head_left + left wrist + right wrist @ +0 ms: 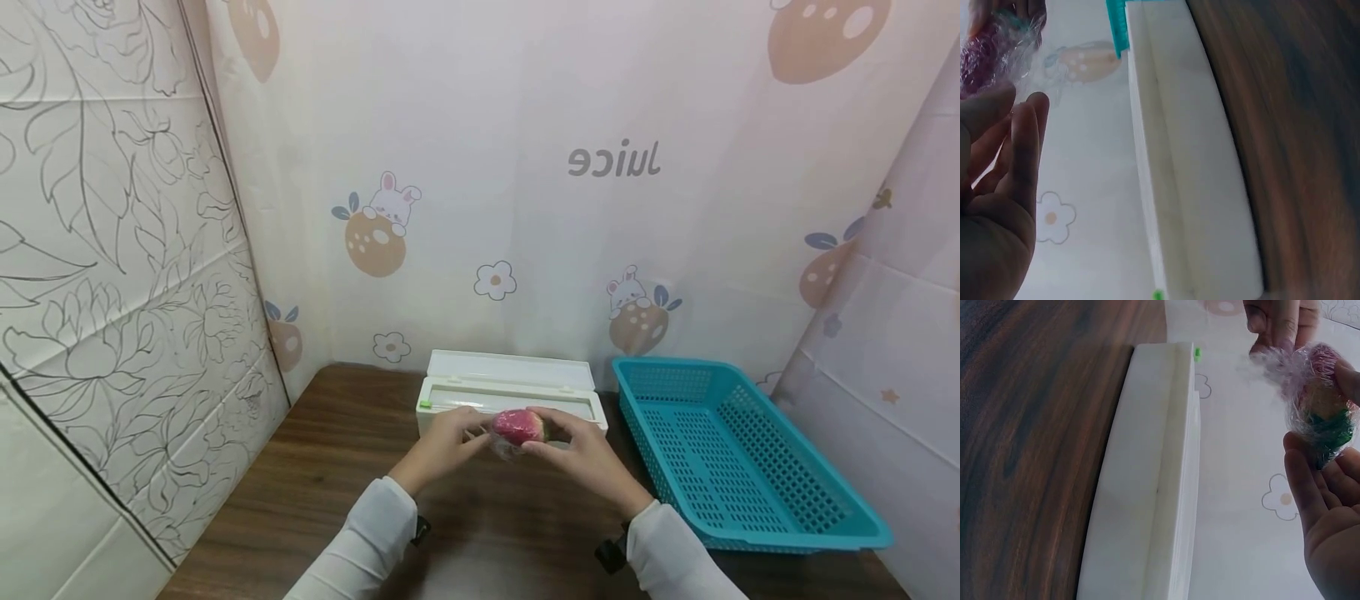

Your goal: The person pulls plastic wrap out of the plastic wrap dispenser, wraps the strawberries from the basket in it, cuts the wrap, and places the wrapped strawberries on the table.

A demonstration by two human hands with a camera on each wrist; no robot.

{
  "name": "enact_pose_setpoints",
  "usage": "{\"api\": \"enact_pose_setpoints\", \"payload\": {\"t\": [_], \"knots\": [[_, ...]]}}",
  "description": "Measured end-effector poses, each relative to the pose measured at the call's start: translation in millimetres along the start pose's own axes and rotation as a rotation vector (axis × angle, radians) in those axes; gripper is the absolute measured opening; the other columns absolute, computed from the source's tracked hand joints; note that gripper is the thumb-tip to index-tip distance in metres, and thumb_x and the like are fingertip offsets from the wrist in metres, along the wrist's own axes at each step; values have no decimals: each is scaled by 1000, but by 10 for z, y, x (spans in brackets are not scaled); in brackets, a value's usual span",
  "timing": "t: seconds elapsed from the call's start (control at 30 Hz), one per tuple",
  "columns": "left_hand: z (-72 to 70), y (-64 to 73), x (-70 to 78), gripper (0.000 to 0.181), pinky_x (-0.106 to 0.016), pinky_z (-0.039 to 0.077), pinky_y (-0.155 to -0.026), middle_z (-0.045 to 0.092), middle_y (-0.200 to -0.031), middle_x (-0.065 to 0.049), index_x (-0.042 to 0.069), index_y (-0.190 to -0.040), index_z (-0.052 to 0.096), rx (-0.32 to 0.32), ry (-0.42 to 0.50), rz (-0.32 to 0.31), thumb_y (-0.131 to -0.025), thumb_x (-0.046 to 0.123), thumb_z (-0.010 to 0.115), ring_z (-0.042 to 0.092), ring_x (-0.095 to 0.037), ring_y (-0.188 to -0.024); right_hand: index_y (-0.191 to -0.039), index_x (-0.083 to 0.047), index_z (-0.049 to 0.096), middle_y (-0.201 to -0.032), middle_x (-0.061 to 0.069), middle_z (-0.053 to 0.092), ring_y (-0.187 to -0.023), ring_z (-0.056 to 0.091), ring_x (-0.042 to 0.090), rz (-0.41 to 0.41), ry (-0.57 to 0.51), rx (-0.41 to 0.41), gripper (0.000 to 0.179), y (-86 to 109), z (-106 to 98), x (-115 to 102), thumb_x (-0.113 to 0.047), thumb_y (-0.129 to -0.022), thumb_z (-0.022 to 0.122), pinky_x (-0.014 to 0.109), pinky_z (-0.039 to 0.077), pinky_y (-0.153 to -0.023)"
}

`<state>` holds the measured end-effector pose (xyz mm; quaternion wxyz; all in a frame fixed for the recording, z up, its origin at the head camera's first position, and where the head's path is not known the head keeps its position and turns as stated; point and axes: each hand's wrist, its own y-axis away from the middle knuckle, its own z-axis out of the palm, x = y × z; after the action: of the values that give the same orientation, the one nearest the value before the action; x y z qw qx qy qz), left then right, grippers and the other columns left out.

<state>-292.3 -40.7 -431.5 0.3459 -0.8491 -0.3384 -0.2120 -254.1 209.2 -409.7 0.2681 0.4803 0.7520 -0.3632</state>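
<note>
A red fruit [519,426] with a pale band and a green end is wrapped in clear cling film [1277,365]. My right hand [588,454] holds the fruit by its green end, with thumb and fingers on either side. On the other side, my left hand [448,446] pinches the bunched film at the red end between thumb and fingertips. Both hands are raised in front of a white cling film dispenser [512,367], whose lid is up. A small green slider [425,404] shows at the dispenser's left end.
To the right stands a turquoise plastic basket [795,537] with perforated sides, close beside the dispenser. The dark wooden table [330,467] runs back to a printed curtain [480,208]. Another patterned sheet [120,275] hangs along the left.
</note>
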Motion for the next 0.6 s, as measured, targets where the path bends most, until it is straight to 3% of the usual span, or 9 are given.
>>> {"api": "enact_pose_setpoints", "payload": {"t": [0.23,0.37,0.6], "knots": [[97,12,28,29,-34,52,-95,70,-121,4,14,-126,70,45,188,-118,-98,21,67,64,-13,-113,-137,-16,62,-128,0,66,-105,67,15,-7,-22,23,62,-12,68,-5,-41,-83,80,35,56,-89],[134,17,53,35,-39,52,-97,67,-127,1,14,-132,66,44,275,-191,-99,26,65,62,-18,-118,-136,-20,62,-129,0,66,-106,67,15,6,-12,40,60,-21,81,-9,-42,-83,80,34,56,-89],[162,21,49,42,-38,53,-93,67,-128,2,15,-136,63,45,276,-232,-99,34,65,64,-15,-112,-138,-19,61,-130,2,65,-105,67,17,4,22,62,62,-21,47,11,-43,-84,80,35,56,-88]]}}
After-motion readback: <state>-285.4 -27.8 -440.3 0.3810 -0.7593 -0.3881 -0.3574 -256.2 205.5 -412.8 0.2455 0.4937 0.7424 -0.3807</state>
